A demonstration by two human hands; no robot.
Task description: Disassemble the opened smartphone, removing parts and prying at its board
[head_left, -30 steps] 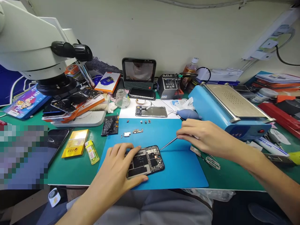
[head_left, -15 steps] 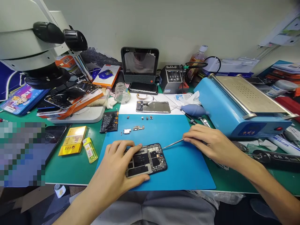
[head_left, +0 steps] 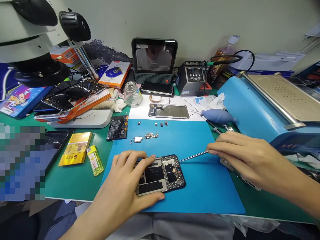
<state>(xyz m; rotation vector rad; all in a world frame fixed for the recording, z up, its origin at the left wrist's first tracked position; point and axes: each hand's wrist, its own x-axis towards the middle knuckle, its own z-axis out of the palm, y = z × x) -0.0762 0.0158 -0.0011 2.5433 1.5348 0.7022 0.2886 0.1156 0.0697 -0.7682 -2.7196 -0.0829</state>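
On a blue mat (head_left: 205,193) lies an opened phone (head_left: 173,173), its frame and circuit board uncovered. My left hand (head_left: 127,176) grips the phone's left part between thumb and fingers, covering that end. In my right hand (head_left: 240,156), pinched between thumb and fingers, is a thin metal tool (head_left: 193,156). The tool's tip meets the phone's upper right edge, beside the board; whether it touches a part there is too small to tell. Behind the phone rest a small circuit board (head_left: 151,135), a silvery part (head_left: 137,139) and several tiny parts.
A detached phone screen (head_left: 168,111) lies on white paper, with a blue air blower (head_left: 218,115) to its right. A black battery (head_left: 117,128), yellow lighter (head_left: 95,160) and gold box (head_left: 75,149) stand left. A microscope (head_left: 37,43) overhangs the back left; a blue heating machine (head_left: 240,100) occupies the right.
The camera view has shifted and moved a little closer, so most things appear larger. My left hand still grips the phone, and the tool tip stays at the same edge.
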